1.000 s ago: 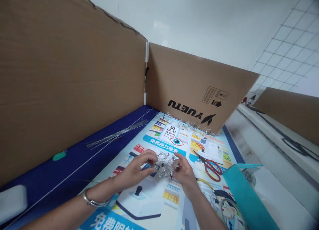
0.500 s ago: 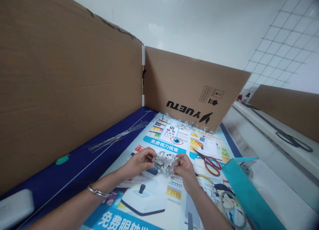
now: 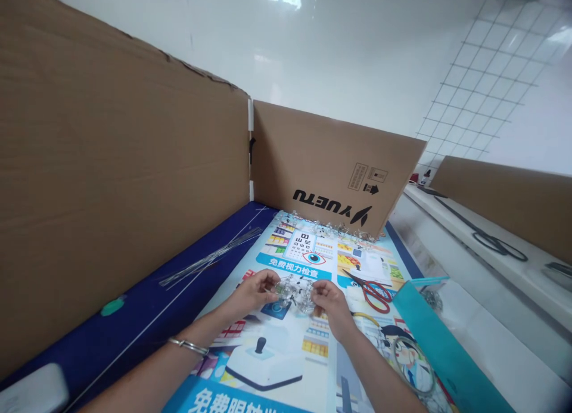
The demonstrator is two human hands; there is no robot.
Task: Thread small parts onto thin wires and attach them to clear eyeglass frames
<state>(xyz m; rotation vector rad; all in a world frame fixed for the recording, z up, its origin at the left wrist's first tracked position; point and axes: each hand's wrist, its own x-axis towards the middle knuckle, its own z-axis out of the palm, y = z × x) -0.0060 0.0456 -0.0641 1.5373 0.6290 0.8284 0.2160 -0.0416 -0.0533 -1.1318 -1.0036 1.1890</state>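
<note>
Between my two hands is a cluster of clear, glassy beads on wire [image 3: 295, 295], held just over a printed poster [image 3: 319, 353]. My left hand [image 3: 255, 291] pinches its left end between thumb and fingertips. At the right end, my right hand [image 3: 333, 306] is closed on it, with the fingers curled and partly hiding that side. Red-handled scissors [image 3: 375, 297] lie to the right of my right hand, blades apart. Below them is a curved yellow handle [image 3: 367, 318], and the tool it belongs to is partly hidden. A ring-shaped coil [image 3: 413, 365] sits beside my right forearm.
Cardboard panels stand at the left [image 3: 134, 162] and back [image 3: 313, 145]. Similar clear pieces [image 3: 339, 229] line the back panel's foot. Thin straight wires [image 3: 212, 258] lie on the blue surface [image 3: 147, 317]. A turquoise-edged box [image 3: 447, 347] stands at the right.
The view has shifted slightly. Both hands keep hold of the beaded cluster, which looks a little more spread out, with its dark bits turned differently.
</note>
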